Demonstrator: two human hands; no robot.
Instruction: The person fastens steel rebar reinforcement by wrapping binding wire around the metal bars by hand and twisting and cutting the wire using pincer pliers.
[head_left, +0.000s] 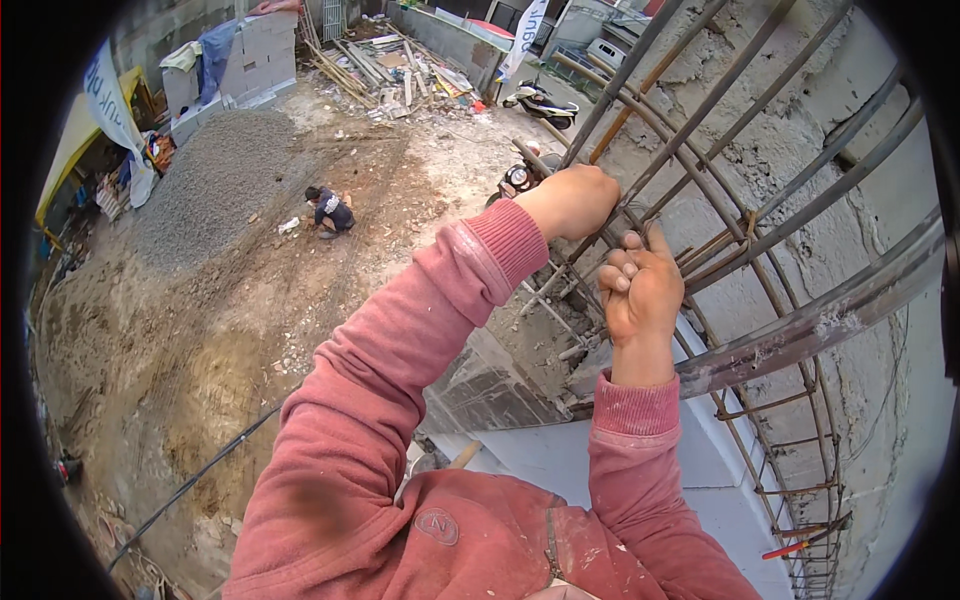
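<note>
Left hand (574,202) curled, right hand (643,292) half-curled.

Down on the bare ground (150,350) I can see a person (332,213) crouching near a broad gravel heap (215,185), with blue cloth (216,55) draped on a block wall (262,60) behind. A scooter (541,102) stands near the scattered scrap pile (400,78); a pale banner (112,110) hangs by a yellow canopy (62,165).

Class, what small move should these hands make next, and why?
The bare right hand should perhaps feel along the long, round, grey-brown steel bars with its raised forefinger: that finger reaches toward them, and the left hand, bent over beside it, hides its own fingertips and whatever they may grip.
</note>
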